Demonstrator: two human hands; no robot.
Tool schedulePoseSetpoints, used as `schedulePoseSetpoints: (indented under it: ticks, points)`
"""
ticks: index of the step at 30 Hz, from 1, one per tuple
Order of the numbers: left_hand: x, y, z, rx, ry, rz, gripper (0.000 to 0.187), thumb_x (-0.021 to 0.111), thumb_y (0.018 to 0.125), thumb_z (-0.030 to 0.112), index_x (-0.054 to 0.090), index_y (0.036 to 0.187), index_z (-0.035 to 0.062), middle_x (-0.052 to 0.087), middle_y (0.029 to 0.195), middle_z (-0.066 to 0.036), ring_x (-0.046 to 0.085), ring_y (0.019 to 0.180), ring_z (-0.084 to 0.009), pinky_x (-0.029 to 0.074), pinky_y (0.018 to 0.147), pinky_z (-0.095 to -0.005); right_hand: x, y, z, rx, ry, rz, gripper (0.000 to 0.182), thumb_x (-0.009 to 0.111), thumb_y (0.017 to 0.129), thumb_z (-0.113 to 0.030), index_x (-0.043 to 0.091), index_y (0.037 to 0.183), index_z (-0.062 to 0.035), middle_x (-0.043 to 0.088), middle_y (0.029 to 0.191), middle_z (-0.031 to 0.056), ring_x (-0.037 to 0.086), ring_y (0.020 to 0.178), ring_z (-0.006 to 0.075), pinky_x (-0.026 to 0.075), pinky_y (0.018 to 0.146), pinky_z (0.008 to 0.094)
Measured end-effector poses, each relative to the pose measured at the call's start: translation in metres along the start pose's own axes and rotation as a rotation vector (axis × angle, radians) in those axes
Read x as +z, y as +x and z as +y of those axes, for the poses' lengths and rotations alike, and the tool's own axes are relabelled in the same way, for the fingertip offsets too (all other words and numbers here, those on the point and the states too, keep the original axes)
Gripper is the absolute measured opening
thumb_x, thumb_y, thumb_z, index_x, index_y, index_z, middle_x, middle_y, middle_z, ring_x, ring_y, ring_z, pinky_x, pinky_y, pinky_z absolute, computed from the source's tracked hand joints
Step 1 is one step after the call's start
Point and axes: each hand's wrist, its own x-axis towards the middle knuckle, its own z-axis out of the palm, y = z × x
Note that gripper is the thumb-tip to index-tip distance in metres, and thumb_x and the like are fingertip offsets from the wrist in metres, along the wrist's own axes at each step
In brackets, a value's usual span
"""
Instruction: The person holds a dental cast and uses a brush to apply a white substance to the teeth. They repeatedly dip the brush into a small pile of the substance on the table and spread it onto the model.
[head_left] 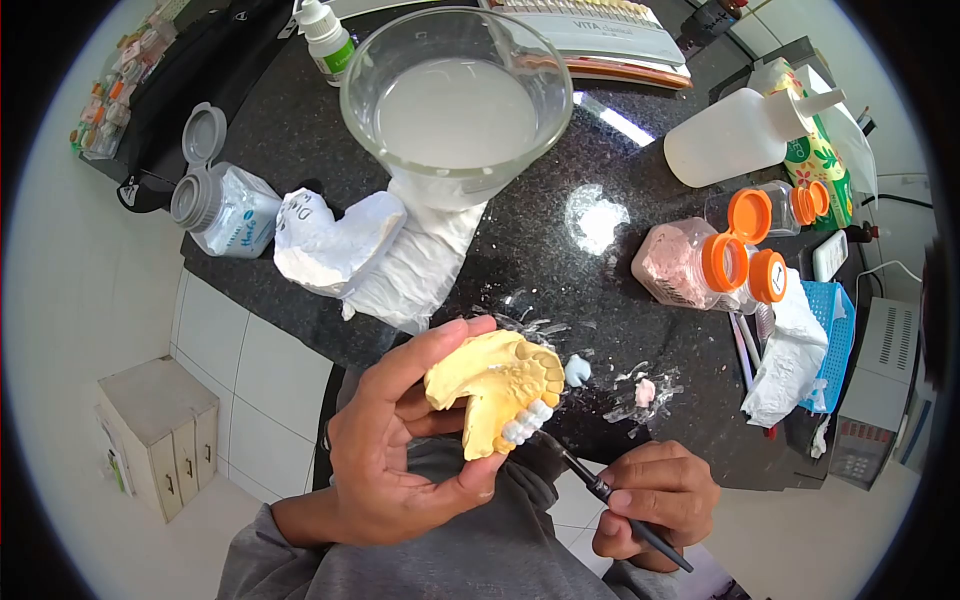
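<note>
My left hand point(400, 440) is closed around a yellow dental plaster model point(500, 375), thumb and fingers at its edges. White tooth shapes point(528, 422) sit along the side of the model that faces my right hand. In my right hand point(660, 497) is a thin black brush point(600, 488), pinched between thumb and fingers, its tip right by the white teeth. On the dark counter beyond lie a light blue lump point(577, 371) and a pink lump point(645, 391) amid white smears.
A glass bowl point(365, 140) of cloudy liquid stands at the back. To its left are a white plaster model point(335, 240) on tissue and a powder jar point(240, 215). Pink-powder jars point(675, 262), a squeeze bottle point(725, 138) and a blue basket point(835, 335) stand right.
</note>
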Motion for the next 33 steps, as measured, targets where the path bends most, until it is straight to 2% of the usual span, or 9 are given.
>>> schedulePoseSetpoints:
  ticks: [7,10,12,13,16,20,23,25,33]
  points:
    - [0.000,0.000,0.000,0.011,0.011,-0.010,0.076,0.071,0.069,-0.006,0.030,0.132,-0.0059,0.042,0.130,-0.031,0.052,0.116,-0.0329,0.052,0.089,-0.0348,0.001,0.002,0.001,-0.010,-0.037,-0.008,0.020,0.073,0.062,-0.004,0.064,0.081,-0.0032,0.062,0.070,0.0084,0.063,0.058,0.0186,0.053,0.048,0.0244]
    - [0.000,-0.001,-0.001,0.028,0.004,-0.003,0.074,0.070,0.070,-0.007,0.030,0.132,-0.0056,0.042,0.130,-0.031,0.052,0.116,-0.0334,0.052,0.090,-0.0349,0.000,-0.004,0.000,-0.045,0.017,0.041,0.019,0.072,0.067,-0.004,0.064,0.084,-0.0026,0.061,0.072,0.0101,0.063,0.059,0.0181,0.052,0.050,0.0242]
    - [0.000,-0.001,-0.002,0.039,0.014,-0.012,0.074,0.070,0.070,-0.007,0.030,0.132,-0.0055,0.041,0.130,-0.031,0.051,0.116,-0.0338,0.051,0.090,-0.0350,0.005,-0.009,-0.003,0.055,-0.014,0.325,0.017,0.069,0.073,-0.005,0.063,0.088,-0.0015,0.060,0.075,0.0121,0.062,0.060,0.0169,0.051,0.054,0.0244]
    - [0.000,-0.001,-0.001,0.050,0.023,-0.022,0.073,0.070,0.071,-0.008,0.029,0.131,-0.0054,0.041,0.131,-0.032,0.051,0.117,-0.0341,0.051,0.090,-0.0352,0.002,-0.008,-0.004,0.055,-0.014,0.327,0.017,0.069,0.073,-0.005,0.063,0.088,-0.0015,0.060,0.075,0.0121,0.062,0.060,0.0169,0.051,0.054,0.0244]
    - [0.001,-0.001,0.001,0.040,0.027,-0.020,0.073,0.068,0.071,-0.009,0.028,0.131,-0.0051,0.039,0.131,-0.031,0.050,0.117,-0.0344,0.051,0.091,-0.0360,-0.009,-0.007,-0.002,0.262,-0.084,0.184,0.017,0.066,0.075,-0.004,0.061,0.090,0.0018,0.061,0.076,0.0143,0.061,0.061,0.0161,0.049,0.055,0.0238]
    - [0.001,-0.003,0.001,0.013,-0.006,-0.003,0.074,0.068,0.071,-0.010,0.026,0.132,-0.0049,0.039,0.131,-0.031,0.050,0.117,-0.0340,0.051,0.091,-0.0371,-0.008,-0.009,-0.002,0.375,-0.009,0.213,0.014,0.064,0.073,0.001,0.059,0.086,0.0039,0.063,0.074,0.0167,0.062,0.061,0.0152,0.048,0.054,0.0222]
    - [0.000,-0.005,0.000,0.021,0.009,-0.013,0.075,0.068,0.071,-0.010,0.025,0.132,-0.0050,0.041,0.129,-0.031,0.051,0.117,-0.0332,0.051,0.091,-0.0375,-0.006,-0.009,-0.002,0.419,0.023,0.234,0.013,0.064,0.072,0.003,0.060,0.085,0.0043,0.063,0.074,0.0170,0.062,0.060,0.0144,0.048,0.053,0.0215]
    - [0.000,-0.006,0.000,-0.015,0.025,-0.012,0.079,0.067,0.069,-0.003,0.022,0.134,-0.0045,0.041,0.127,-0.023,0.050,0.116,-0.0287,0.048,0.094,-0.0360,-0.007,-0.007,-0.002,0.428,0.004,0.209,0.014,0.064,0.072,0.004,0.060,0.084,0.0046,0.063,0.074,0.0171,0.063,0.060,0.0140,0.048,0.052,0.0211]
    - [0.000,-0.006,0.001,-0.020,0.023,-0.006,0.079,0.065,0.069,-0.004,0.021,0.134,-0.0049,0.041,0.126,-0.022,0.051,0.115,-0.0281,0.048,0.094,-0.0358,-0.008,-0.003,-0.001,0.434,-0.068,0.124,0.016,0.067,0.069,0.004,0.060,0.084,0.0055,0.064,0.075,0.0174,0.063,0.061,0.0138,0.048,0.052,0.0206]
